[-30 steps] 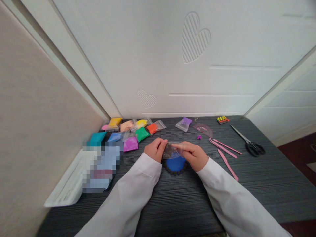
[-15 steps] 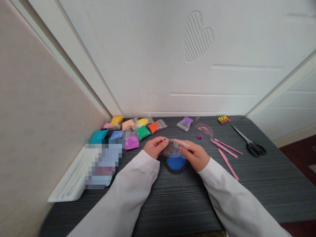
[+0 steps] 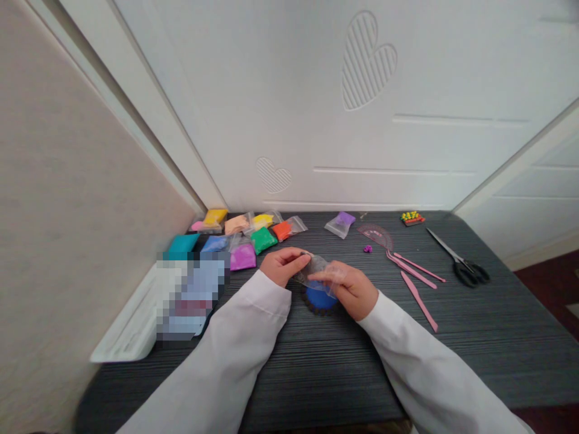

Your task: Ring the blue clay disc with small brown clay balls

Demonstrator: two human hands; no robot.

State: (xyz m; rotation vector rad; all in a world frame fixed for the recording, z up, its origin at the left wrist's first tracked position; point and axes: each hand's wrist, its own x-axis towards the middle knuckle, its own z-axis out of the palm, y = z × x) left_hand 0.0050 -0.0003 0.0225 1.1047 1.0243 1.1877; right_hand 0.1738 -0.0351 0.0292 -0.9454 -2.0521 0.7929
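Between my two hands is a clear plastic bag (image 3: pixel 319 269) with something dark in its left part. My left hand (image 3: pixel 284 265) pinches the bag's left end between thumb and fingers. My right hand (image 3: pixel 355 288) has its fingers in or behind the clear film at the other end; the film covers the fingertips. Just below the bag, on the table, lies a blue disc (image 3: pixel 320 298) edged with small dark lumps. The bag and my hands hide its upper part.
Several bags of coloured clay, such as a green one (image 3: pixel 263 240), lie at the back left. Pink tools (image 3: pixel 420 301) and black-handled scissors (image 3: pixel 468 271) lie to the right. A purple bag (image 3: pixel 341 224) sits behind my hands. A white tray (image 3: pixel 131 319) stands at the left.
My right hand has shifted slightly left and down, and its fingers now reach further along the bag. My left hand keeps its pinch. The camera view has moved slightly.
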